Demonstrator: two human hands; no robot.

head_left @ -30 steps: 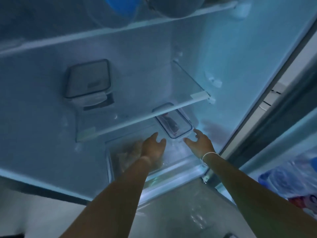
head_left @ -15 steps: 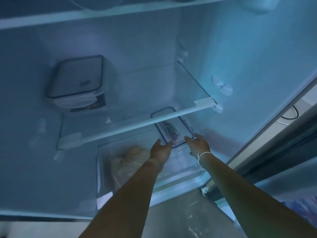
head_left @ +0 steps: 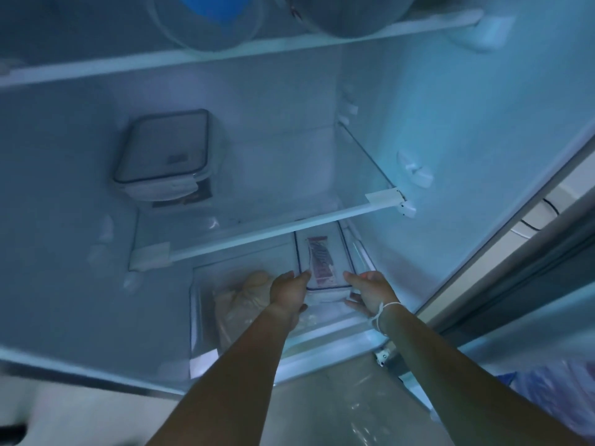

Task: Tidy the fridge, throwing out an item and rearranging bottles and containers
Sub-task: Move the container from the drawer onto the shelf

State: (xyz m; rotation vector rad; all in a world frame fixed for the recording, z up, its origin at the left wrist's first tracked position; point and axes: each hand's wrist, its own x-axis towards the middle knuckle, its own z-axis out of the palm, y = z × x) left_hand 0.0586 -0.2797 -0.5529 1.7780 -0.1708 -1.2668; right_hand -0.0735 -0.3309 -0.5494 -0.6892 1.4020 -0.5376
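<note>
A small clear container with a dark-rimmed lid (head_left: 325, 259) sits low in the fridge, above the bottom drawer (head_left: 206, 317), partly under the glass shelf (head_left: 267, 233). A reddish packet shows through its lid. My left hand (head_left: 288, 292) grips its left side and my right hand (head_left: 370, 292) grips its right side. A larger lidded container (head_left: 164, 152) stands at the back left of the glass shelf.
A pale bag of food (head_left: 241, 300) lies in the drawer left of my hands. Round containers, one with a blue lid (head_left: 212, 14), rest on the upper shelf. The fridge door edge (head_left: 502, 246) runs along the right, with bagged items (head_left: 553, 381) in the door.
Both hands reached in from open and apart and closed on the sides of the small container. The view shifted slightly.
</note>
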